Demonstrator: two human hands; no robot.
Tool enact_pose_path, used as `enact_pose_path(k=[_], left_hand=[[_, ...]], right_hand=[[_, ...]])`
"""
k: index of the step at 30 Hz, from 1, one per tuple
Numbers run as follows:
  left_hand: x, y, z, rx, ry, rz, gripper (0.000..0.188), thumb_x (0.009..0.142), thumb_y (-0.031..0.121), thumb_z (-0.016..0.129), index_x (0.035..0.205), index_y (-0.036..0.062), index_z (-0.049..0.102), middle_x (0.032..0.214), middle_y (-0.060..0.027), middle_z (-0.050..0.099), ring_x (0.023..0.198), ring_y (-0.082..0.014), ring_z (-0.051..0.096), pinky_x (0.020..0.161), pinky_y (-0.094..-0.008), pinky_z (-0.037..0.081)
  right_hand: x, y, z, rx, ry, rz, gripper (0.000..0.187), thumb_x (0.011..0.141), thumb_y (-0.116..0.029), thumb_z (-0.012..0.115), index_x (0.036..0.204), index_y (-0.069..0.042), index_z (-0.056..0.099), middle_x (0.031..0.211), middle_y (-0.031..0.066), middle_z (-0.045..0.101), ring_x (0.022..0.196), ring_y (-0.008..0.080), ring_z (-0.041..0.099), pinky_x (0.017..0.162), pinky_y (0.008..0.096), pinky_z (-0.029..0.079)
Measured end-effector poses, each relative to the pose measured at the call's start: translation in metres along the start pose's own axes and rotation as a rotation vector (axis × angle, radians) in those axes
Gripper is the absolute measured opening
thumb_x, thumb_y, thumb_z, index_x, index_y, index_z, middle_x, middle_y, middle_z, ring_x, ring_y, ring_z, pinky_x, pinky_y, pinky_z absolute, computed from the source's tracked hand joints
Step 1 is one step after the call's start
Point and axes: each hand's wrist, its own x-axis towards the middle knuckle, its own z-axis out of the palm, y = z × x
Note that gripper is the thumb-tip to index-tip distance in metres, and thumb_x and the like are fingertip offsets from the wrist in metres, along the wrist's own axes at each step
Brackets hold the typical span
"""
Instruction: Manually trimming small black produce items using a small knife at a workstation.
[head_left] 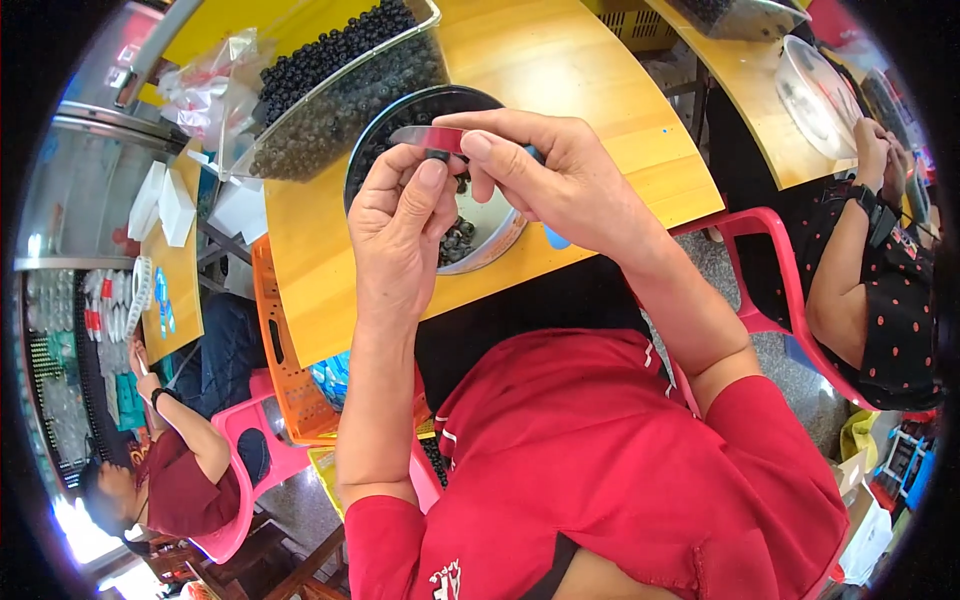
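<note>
Over round, dark-rimmed bowl (497, 222): left hand (398, 215) pinches small black piece (438, 155), right hand (560, 180) grips red knife (438, 139). Probably mid-batch: clear plastic bin (360, 108) beyond bowl heaped.

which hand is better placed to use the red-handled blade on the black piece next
Probably the right hand: it grips the red end of the blade-like tool, silver end pointing left, while the left hand pinches the small black piece just below, seemingly better suited to steadying.

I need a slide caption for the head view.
Above a round bowl, the left hand holds a small black part, the right hand a red-and-silver tool.
</note>
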Motion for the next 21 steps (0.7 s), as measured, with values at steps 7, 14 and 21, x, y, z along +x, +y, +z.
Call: enact_pose_path(k=[7,14,21], left_hand=[[-0.002,0.001,0.002,0.03,0.01,0.044,0.017,0.093,0.008,0.059,0.108,0.0016,0.058,0.095,-0.0074,0.065,0.067,-0.0047,0.047,0.055,-0.0181,0.035],[-0.007,-0.001,-0.003,0.019,0.021,0.052,0.019,0.092,0.007,0.06,0.11,0.0013,0.058,0.097,-0.0093,0.066,0.07,-0.0057,0.049,0.057,-0.0192,0.037],[-0.003,0.011,0.012,-0.064,0.056,-0.04,0.022,0.094,0.013,0.058,0.111,0.0004,0.057,0.092,-0.0083,0.064,0.068,-0.008,0.05,0.056,-0.0186,0.038]], right_hand=[[0.0,-0.002,0.0,-0.014,-0.024,0.034,0.031,0.099,-0.022,0.05,0.121,-0.004,0.062,0.067,-0.0023,0.057,0.052,-0.0005,0.041,0.045,0.0168,0.033],[0.0,0.002,0.0,0.029,-0.035,0.075,0.028,0.099,-0.023,0.05,0.11,-0.002,0.065,0.066,-0.0023,0.057,0.051,0.0003,0.041,0.044,0.017,0.033],[0.001,0.0,-0.003,0.115,0.035,0.138,0.028,0.099,-0.022,0.05,0.109,-0.001,0.064,0.067,-0.0008,0.058,0.049,0.0001,0.042,0.043,0.0157,0.033]])
